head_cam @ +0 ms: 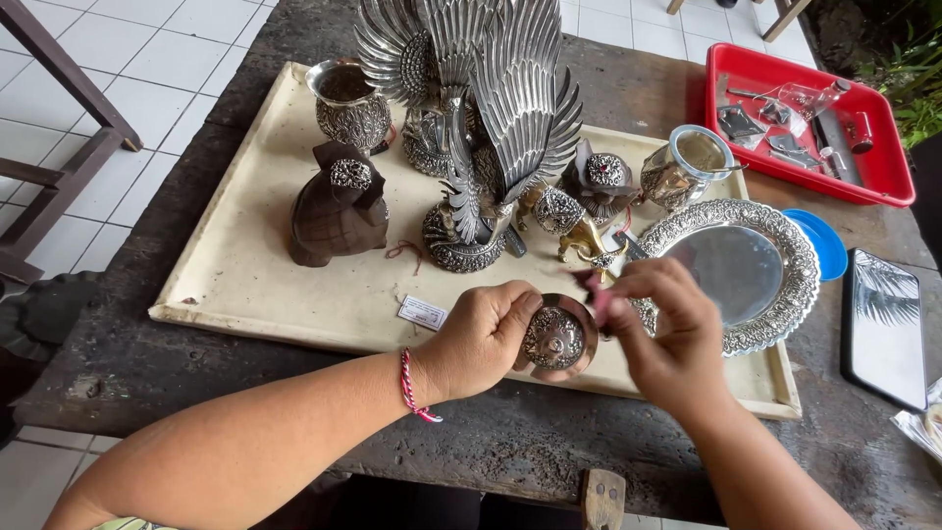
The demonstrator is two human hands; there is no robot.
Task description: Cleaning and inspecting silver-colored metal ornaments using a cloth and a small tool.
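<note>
My left hand (478,337) grips a small round ornate silver box (556,340) from its left side, holding it over the front edge of a cream board (245,265). My right hand (659,329) is at the box's right side, fingers pinched on a small dark piece (592,287) at its upper rim; the hand is blurred. A red and white cord bracelet (412,388) circles my left wrist.
The board carries a winged silver statue (491,118), an embossed cup (348,103), a dark wooden figure (337,206), small ornate boxes, a glass-lidded jar (687,167) and a round silver tray (736,270). A red tray (888,172) of tools, a blue lid and a phone (883,324) lie right.
</note>
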